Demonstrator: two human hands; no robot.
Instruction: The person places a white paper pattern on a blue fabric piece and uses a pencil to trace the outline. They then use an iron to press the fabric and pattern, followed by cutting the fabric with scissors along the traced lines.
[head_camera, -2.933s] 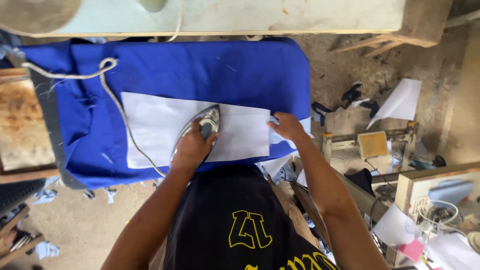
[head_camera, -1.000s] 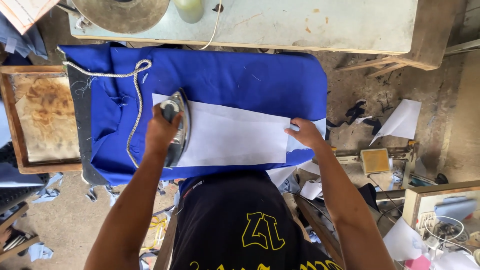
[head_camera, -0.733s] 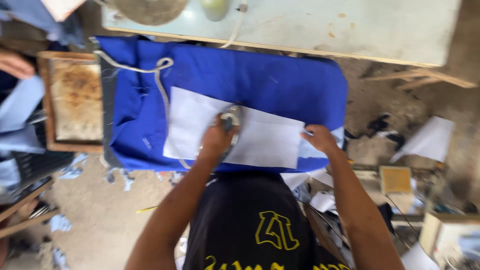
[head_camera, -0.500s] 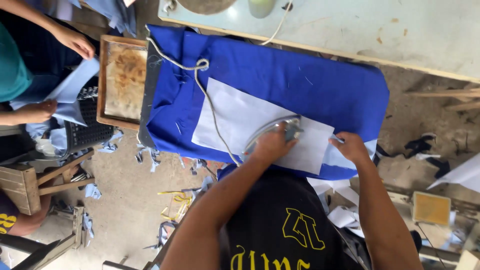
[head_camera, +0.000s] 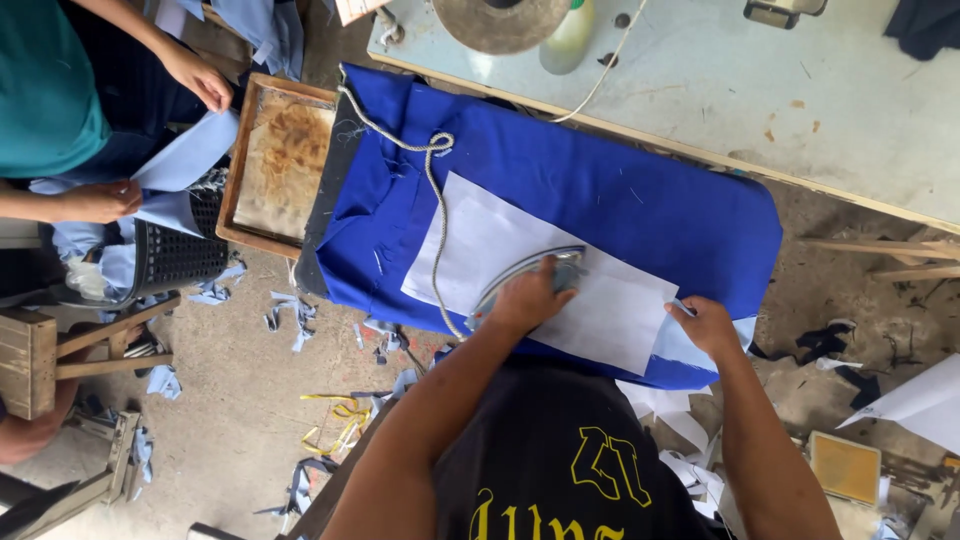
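Lying flat on a blue-covered board (head_camera: 620, 190), a white sheet (head_camera: 500, 235) is being pressed by an iron (head_camera: 525, 275). The iron's handle is being gripped by the left hand (head_camera: 530, 298), fingers closed round it, near the sheet's lower edge. The sheet's right end, where a pale blue cloth (head_camera: 685, 350) is showing beneath it, is being held down by the right hand (head_camera: 708, 325), fingers bent onto the fabric; whether anything is being pinched there cannot be told. The two hands are being kept apart. A cord (head_camera: 432, 200) is being trailed from the iron across the sheet to the board's far left corner. Beside the board's left end, a scorched wooden tray (head_camera: 280, 160) is being shown. At upper left, a pale blue piece (head_camera: 185, 160) is being held by another person's hands (head_camera: 198, 78). Scraps (head_camera: 295, 320) are lying on the floor.
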